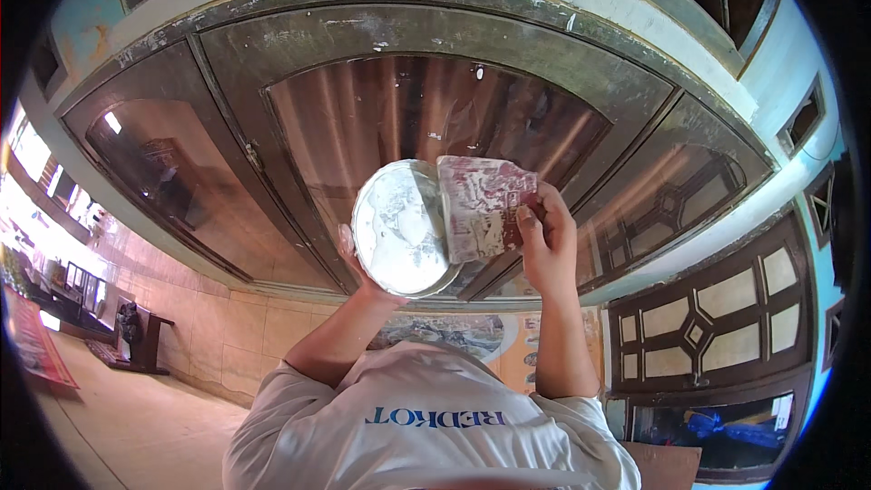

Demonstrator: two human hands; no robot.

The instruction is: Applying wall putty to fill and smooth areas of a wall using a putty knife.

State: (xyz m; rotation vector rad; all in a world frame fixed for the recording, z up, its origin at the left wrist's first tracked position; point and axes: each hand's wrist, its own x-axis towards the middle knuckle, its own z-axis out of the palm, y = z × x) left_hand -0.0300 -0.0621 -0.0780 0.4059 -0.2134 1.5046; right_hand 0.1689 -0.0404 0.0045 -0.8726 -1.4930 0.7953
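My left hand (375, 290) is closed round the lower left side of a round white tub (399, 236) in front of my chest. Its top face shows smeared white paste with grey patches. Most of the fingers are hidden beneath or behind the tub. Pinched between the thumb and fingers of my right hand (551, 240) is a flat, dark red putty scraper (485, 204), crusted with whitish paste. The scraper's left edge overlaps the right rim of the tub; whether they touch I cannot tell.
Beyond the tub stand brown wooden window frames (299, 29) with peeling paint and dark reflective glass (363, 118). A brown panelled door (717, 318) is at right. Tiled floor (172, 417) spreads at left, with a dark stand (136, 345) farther off.
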